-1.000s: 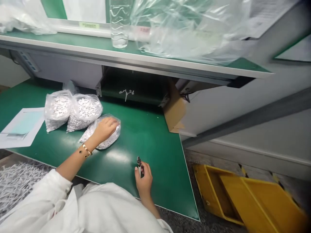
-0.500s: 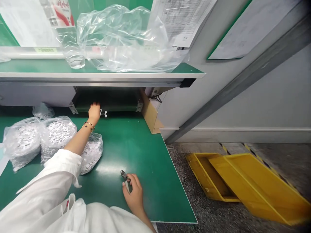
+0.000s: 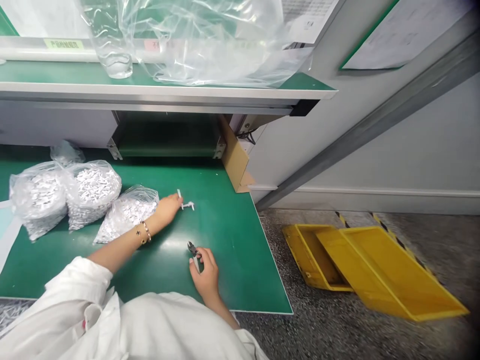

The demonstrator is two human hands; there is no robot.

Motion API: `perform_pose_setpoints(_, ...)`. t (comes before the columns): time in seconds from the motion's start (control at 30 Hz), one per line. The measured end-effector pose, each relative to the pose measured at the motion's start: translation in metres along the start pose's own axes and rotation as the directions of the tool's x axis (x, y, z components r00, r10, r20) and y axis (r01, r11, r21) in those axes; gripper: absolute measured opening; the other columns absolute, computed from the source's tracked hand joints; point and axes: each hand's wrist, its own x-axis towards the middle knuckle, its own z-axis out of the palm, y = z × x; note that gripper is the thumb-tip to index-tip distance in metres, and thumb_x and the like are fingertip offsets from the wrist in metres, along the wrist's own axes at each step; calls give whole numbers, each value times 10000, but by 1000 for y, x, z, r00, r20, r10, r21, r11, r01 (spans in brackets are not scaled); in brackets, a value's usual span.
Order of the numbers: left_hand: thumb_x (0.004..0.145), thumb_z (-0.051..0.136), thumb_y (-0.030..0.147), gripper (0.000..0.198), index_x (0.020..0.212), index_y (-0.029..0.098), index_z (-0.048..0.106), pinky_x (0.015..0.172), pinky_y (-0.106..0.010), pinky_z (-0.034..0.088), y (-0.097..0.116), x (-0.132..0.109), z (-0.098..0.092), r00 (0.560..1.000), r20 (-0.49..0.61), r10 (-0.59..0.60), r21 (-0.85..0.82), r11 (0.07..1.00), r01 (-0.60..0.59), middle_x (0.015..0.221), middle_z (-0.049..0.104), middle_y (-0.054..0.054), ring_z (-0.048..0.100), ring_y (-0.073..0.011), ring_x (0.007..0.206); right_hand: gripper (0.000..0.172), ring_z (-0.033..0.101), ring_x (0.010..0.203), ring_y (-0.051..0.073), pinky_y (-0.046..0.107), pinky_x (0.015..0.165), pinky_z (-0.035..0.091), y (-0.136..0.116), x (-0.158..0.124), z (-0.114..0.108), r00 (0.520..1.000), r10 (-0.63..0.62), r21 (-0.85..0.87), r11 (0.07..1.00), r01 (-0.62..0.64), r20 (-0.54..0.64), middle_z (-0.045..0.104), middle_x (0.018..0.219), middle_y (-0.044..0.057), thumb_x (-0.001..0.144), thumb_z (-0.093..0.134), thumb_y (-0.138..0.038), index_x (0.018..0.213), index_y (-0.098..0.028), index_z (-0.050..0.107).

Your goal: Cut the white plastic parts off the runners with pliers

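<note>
My left hand point(image 3: 168, 208) is closed on a small white plastic sprue point(image 3: 187, 205), whose branched ends stick out past the fingertips over the green tabletop point(image 3: 221, 225). Nearer to me, my right hand point(image 3: 205, 274) is wrapped round a pair of side cutters point(image 3: 194, 254), the metal jaws pointing up and away from me. Just left of my left wrist lies a clear bag of flat white pieces point(image 3: 125, 212). Beside it sit two more bags, a middle bag point(image 3: 93, 190) and a left bag point(image 3: 41, 200), both filled with small white parts.
A conveyor belt point(image 3: 168, 137) runs in at the back under the shelf point(image 3: 225, 92), with a cardboard piece point(image 3: 235, 160) at its right. On the shelf are a plastic bottle point(image 3: 116, 55) and a large clear bag point(image 3: 210, 50). Yellow bins point(image 3: 390, 272) lie on the floor at right.
My left hand has come back from the conveyor's edge toward me and to the right, carrying the white sprue. My right hand still holds the side cutters. The view has tilted downward.
</note>
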Motion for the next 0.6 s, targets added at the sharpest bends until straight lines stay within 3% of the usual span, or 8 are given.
perform_pose_setpoints(0.13, 871, 453, 79, 179, 894, 166, 608, 718, -311, 467, 25, -63, 26, 989, 108, 101, 21, 994, -103, 931, 581, -105, 563, -221, 845, 192, 542, 717, 155, 279, 653, 470, -1, 0, 0, 1000, 20, 19, 1000, -20, 2, 576, 830, 30, 784, 496, -217, 955, -192, 581)
perform_pose_setpoints(0.27, 909, 371, 82, 335, 1200, 179, 506, 826, -313, 476, 20, -99, 38, 992, 63, 107, -85, 991, -101, 1070, 543, -97, 565, -195, 918, 201, 531, 724, 153, 279, 673, 462, -1, -1, 0, 1000, 28, 45, 999, -29, 9, 567, 841, 31, 787, 500, -217, 970, -186, 578)
perform_pose_setpoints(0.4, 910, 413, 127, 340, 1242, 143, 484, 847, -312, 481, 10, -110, 44, 1000, 23, 4, -246, 969, 2, 1049, 543, -101, 585, -192, 910, 210, 521, 722, 148, 270, 669, 453, -1, -2, 0, 999, 41, 69, 997, -41, 2, 560, 845, 31, 788, 494, -204, 978, -182, 580)
perform_pose_setpoints(0.6, 903, 458, 183, 221, 1045, 171, 627, 772, -311, 477, 10, -111, 44, 998, 18, -56, -274, 960, 59, 968, 560, -77, 573, -188, 832, 225, 507, 703, 144, 272, 670, 452, 0, -4, 2, 999, 42, 73, 996, -42, 4, 549, 837, 24, 785, 494, -214, 989, -179, 582)
